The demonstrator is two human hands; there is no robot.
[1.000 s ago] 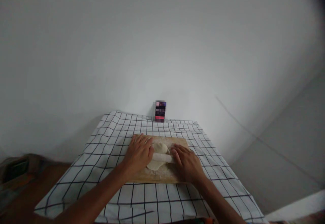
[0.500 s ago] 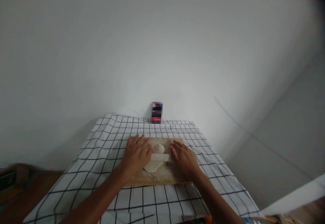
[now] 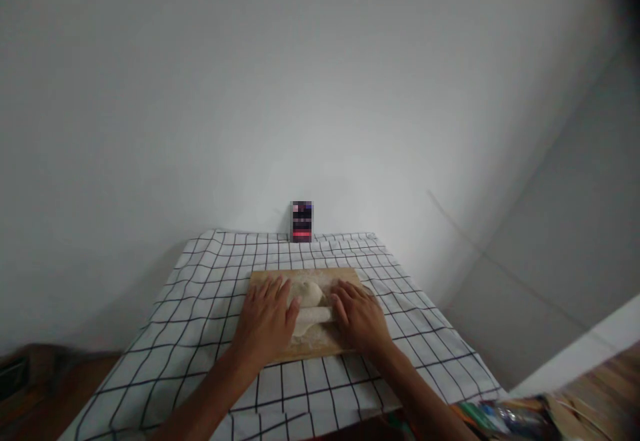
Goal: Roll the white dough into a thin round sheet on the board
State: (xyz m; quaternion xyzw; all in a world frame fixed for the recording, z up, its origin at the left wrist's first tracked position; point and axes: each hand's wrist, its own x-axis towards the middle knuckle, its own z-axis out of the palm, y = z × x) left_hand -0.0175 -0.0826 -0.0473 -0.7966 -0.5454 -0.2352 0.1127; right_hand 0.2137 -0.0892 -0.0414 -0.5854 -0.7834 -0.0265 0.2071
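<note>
Under both palms lies a floury, pale rolling pin, set crosswise on a wooden board. My left hand rests flat over its left end, fingers stretched forward and thumb along the inner side. Over the right end, my right hand lies with its fingers reaching forward, slightly bent. A sheet of dough shows on both sides of the pin, with its far part bulging up. The ends of the pin are hidden beneath my hands.
A white checked cloth covers the table. At its far edge a blurred-out upright phone-like object leans on the white wall. Colourful packages are at the lower right, and a brown item is at the lower left.
Dough beyond the pin now shows as a larger bulge, and less shows on the near side. Both hands stay on the pin. The view has shifted slightly.
</note>
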